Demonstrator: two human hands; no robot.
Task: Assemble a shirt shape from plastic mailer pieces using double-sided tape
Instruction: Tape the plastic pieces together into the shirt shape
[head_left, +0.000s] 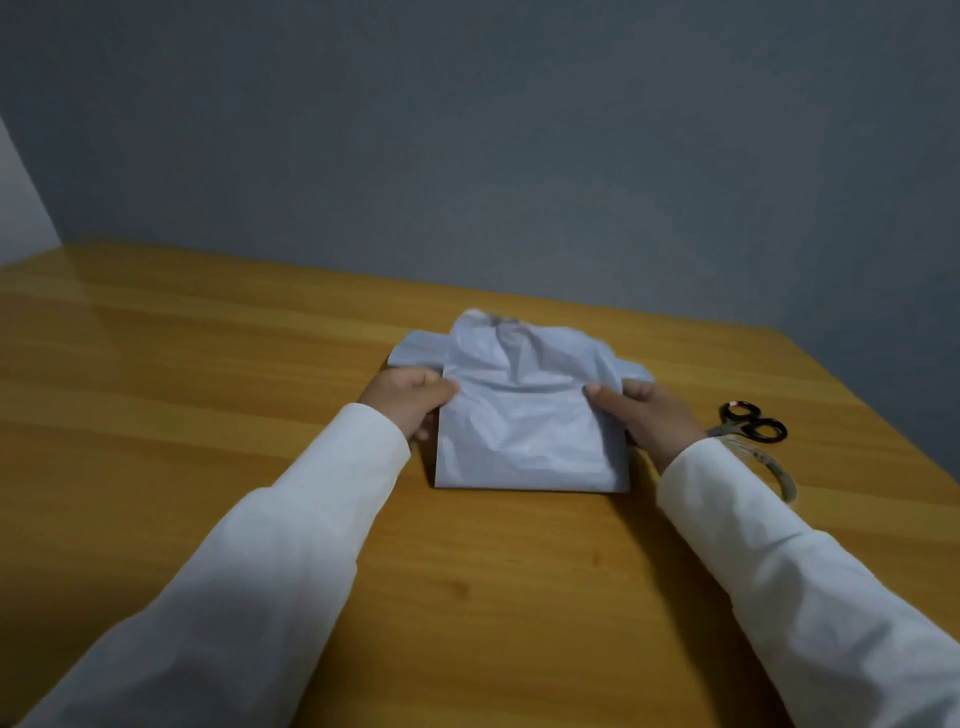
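Note:
A pale grey plastic mailer shirt shape (524, 415) lies flat on the wooden table (208, 364), with a collar at its far end and a short sleeve sticking out on each side. My left hand (410, 400) pinches the shirt's left edge just below the sleeve, thumb on top. On the opposite edge, my right hand (644, 415) pinches it the same way, with the thumb lying over the plastic. The fingers of both hands are hidden under the shirt's edges.
Black-handled scissors (753, 423) lie on the table just right of my right wrist. A roll of tape (769, 467) sits beside them, partly behind my right sleeve. A grey wall stands behind the table's far edge.

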